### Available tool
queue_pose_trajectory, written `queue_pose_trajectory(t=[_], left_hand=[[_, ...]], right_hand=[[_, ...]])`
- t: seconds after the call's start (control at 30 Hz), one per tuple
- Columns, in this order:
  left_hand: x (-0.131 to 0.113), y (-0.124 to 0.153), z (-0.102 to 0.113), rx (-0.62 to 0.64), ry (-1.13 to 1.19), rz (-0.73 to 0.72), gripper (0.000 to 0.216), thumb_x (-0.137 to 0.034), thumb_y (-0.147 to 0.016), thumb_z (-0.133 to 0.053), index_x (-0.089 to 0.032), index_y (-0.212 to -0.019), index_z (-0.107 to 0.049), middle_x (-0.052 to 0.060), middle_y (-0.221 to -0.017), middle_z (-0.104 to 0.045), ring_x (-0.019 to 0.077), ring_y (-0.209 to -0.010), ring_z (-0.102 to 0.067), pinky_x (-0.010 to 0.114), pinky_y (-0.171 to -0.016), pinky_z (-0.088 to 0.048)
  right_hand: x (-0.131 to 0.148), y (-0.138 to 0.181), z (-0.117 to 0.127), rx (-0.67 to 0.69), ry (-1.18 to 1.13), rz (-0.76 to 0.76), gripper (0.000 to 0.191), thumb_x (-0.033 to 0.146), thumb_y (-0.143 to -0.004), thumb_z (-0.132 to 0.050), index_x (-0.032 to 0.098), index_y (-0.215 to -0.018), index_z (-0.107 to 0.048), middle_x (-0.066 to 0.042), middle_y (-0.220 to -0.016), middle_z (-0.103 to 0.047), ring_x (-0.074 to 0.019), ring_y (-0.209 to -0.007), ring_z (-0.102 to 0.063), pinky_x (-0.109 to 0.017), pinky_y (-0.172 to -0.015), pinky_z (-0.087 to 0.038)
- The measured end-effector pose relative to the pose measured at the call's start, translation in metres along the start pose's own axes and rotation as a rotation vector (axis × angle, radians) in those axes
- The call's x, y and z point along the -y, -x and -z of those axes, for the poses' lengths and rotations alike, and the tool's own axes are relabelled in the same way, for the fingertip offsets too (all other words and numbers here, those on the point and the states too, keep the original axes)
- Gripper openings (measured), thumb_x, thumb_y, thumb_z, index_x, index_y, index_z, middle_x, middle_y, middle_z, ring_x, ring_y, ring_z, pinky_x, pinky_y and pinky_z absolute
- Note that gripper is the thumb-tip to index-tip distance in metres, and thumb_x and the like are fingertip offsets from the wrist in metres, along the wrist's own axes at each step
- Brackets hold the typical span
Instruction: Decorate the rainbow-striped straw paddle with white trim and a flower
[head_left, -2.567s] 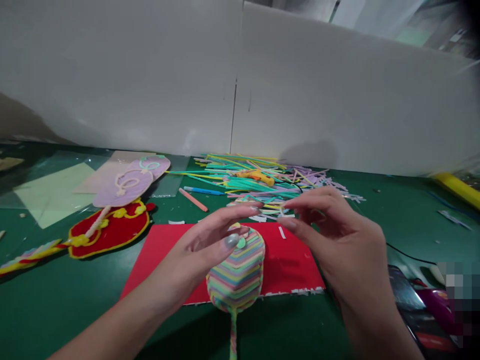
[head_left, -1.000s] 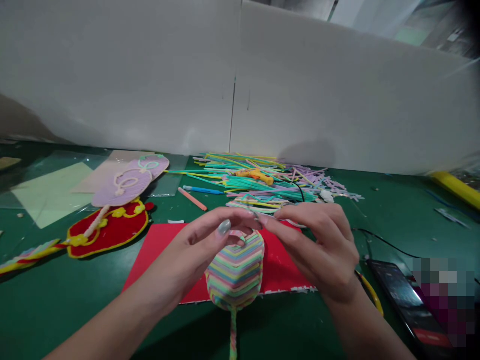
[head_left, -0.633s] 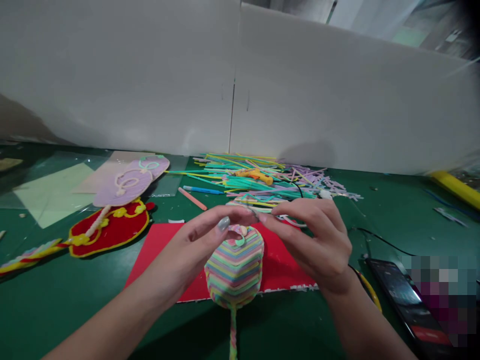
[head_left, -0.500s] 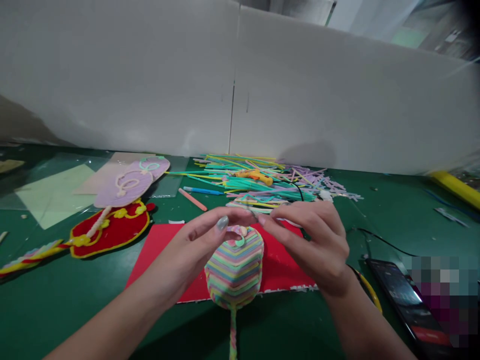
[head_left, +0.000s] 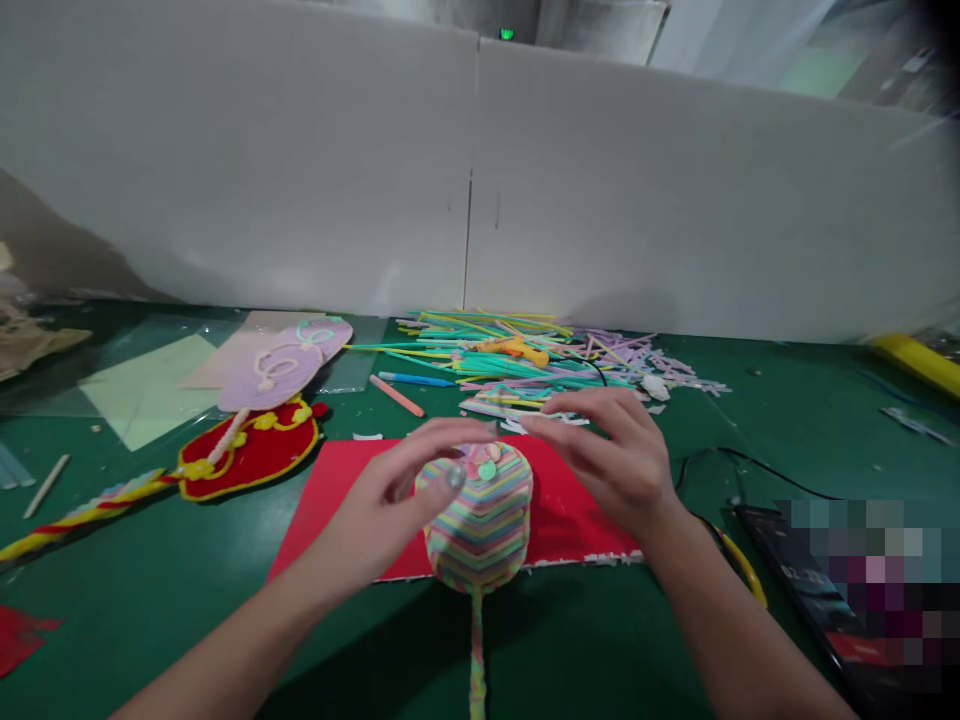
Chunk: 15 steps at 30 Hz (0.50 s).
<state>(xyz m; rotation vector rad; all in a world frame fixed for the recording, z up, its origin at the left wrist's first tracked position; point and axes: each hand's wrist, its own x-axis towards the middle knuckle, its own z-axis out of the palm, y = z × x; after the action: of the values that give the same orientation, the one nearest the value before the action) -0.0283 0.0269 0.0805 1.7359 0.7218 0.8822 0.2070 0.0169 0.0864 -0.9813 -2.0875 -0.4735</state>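
Observation:
A round hand fan (head_left: 478,530), covered in pastel zigzag stripes of fuzzy pipe cleaner, lies with its twisted handle (head_left: 478,655) toward me. Small pink, white and mint curls (head_left: 482,462) sit at its top edge. My left hand (head_left: 409,485) hovers over the fan's left side, thumb and fingers apart, with nothing visible in it. To the right of the fan, my right hand (head_left: 619,460) is raised with loosely bent, parted fingers, and I see nothing between them. Under the fan is a red sheet (head_left: 577,520) with a ragged white front edge.
Behind the hands spreads a pile of pipe cleaners (head_left: 427,330) with an orange glue gun (head_left: 517,350) on it. A purple fan (head_left: 281,365) overlaps a red one (head_left: 255,455) at left. A phone (head_left: 806,580) lies at right. A white partition (head_left: 300,160) stands behind.
My fingertips, close together over the fan before, have drawn apart, and the curls at its top show more fully. The whole view has shifted slightly to the left.

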Motion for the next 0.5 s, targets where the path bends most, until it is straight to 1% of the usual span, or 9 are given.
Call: queue_pose_trajectory(t=[0.07, 0.13, 0.2, 0.23, 0.27, 0.33, 0.43, 0.5], left_hand=[[0.011, 0.012, 0.001, 0.066, -0.326, -0.095, 0.035, -0.028, -0.087, -0.051, -0.033, -0.121, -0.055, 0.002, -0.132, -0.052, 0.0246, -0.126, -0.04, 0.04, -0.105, -0.033], [0.026, 0.023, 0.002, 0.179, -0.615, -0.206, 0.041, -0.024, -0.086, -0.052, -0.034, -0.126, -0.051, 0.003, -0.135, -0.049, 0.0261, -0.129, -0.036, 0.045, -0.106, -0.03], [0.044, 0.032, 0.003, 0.274, -0.794, -0.298, 0.045, -0.021, -0.086, -0.05, -0.034, -0.129, -0.047, 0.004, -0.137, -0.048, 0.0268, -0.13, -0.037, 0.048, -0.106, -0.029], [0.051, 0.035, 0.003, 0.307, -0.848, -0.313, 0.046, -0.022, -0.086, -0.051, -0.033, -0.13, -0.046, 0.006, -0.136, -0.049, 0.0268, -0.128, -0.039, 0.048, -0.105, -0.031], [0.058, 0.037, 0.004, 0.322, -0.884, -0.327, 0.046, -0.023, -0.086, -0.05, -0.032, -0.131, -0.045, 0.007, -0.134, -0.051, 0.0265, -0.127, -0.041, 0.048, -0.105, -0.032], [0.066, 0.039, 0.004, 0.328, -0.933, -0.338, 0.045, -0.025, -0.088, -0.048, -0.03, -0.132, -0.043, 0.008, -0.134, -0.051, 0.0259, -0.126, -0.041, 0.048, -0.104, -0.034], [0.072, 0.041, 0.005, 0.31, -0.961, -0.343, 0.045, -0.026, -0.088, -0.047, -0.029, -0.133, -0.042, 0.008, -0.134, -0.051, 0.0254, -0.127, -0.04, 0.048, -0.104, -0.034], [0.072, 0.043, 0.007, 0.308, -0.955, -0.325, 0.045, -0.025, -0.088, -0.047, -0.029, -0.133, -0.042, 0.008, -0.134, -0.05, 0.0255, -0.127, -0.04, 0.049, -0.104, -0.034]], right_hand=[[-0.006, 0.01, -0.002, 0.025, -0.033, -0.156, 0.017, 0.016, -0.084, -0.057, 0.021, -0.097, -0.067, -0.006, -0.09, -0.066, -0.0174, -0.086, -0.058, -0.033, -0.076, -0.047], [-0.009, 0.021, -0.006, 0.093, -0.09, -0.343, 0.014, 0.021, -0.084, -0.057, 0.019, -0.095, -0.067, -0.006, -0.086, -0.065, -0.0178, -0.083, -0.06, -0.033, -0.075, -0.048], [-0.006, 0.029, -0.011, 0.178, -0.178, -0.505, 0.013, 0.025, -0.084, -0.057, 0.019, -0.09, -0.068, -0.005, -0.082, -0.064, -0.0167, -0.077, -0.061, -0.031, -0.071, -0.05], [-0.003, 0.032, -0.015, 0.217, -0.219, -0.545, 0.013, 0.026, -0.084, -0.058, 0.019, -0.089, -0.069, -0.005, -0.081, -0.064, -0.0164, -0.076, -0.061, -0.031, -0.07, -0.05], [0.002, 0.034, -0.018, 0.251, -0.247, -0.555, 0.014, 0.027, -0.084, -0.058, 0.02, -0.088, -0.069, -0.005, -0.082, -0.064, -0.0166, -0.077, -0.062, -0.031, -0.071, -0.051], [0.012, 0.035, -0.026, 0.302, -0.267, -0.507, 0.016, 0.028, -0.082, -0.06, 0.021, -0.094, -0.068, -0.006, -0.09, -0.064, -0.0188, -0.088, -0.061, -0.034, -0.079, -0.05], [0.022, 0.033, -0.039, 0.365, -0.257, -0.399, 0.031, 0.028, -0.081, -0.061, 0.022, -0.112, -0.061, -0.009, -0.112, -0.06, -0.0225, -0.109, -0.054, -0.041, -0.092, -0.046], [0.024, 0.032, -0.048, 0.415, -0.252, -0.344, 0.038, 0.032, -0.081, -0.062, 0.022, -0.117, -0.057, -0.01, -0.121, -0.056, -0.0234, -0.116, -0.05, -0.042, -0.096, -0.043]])
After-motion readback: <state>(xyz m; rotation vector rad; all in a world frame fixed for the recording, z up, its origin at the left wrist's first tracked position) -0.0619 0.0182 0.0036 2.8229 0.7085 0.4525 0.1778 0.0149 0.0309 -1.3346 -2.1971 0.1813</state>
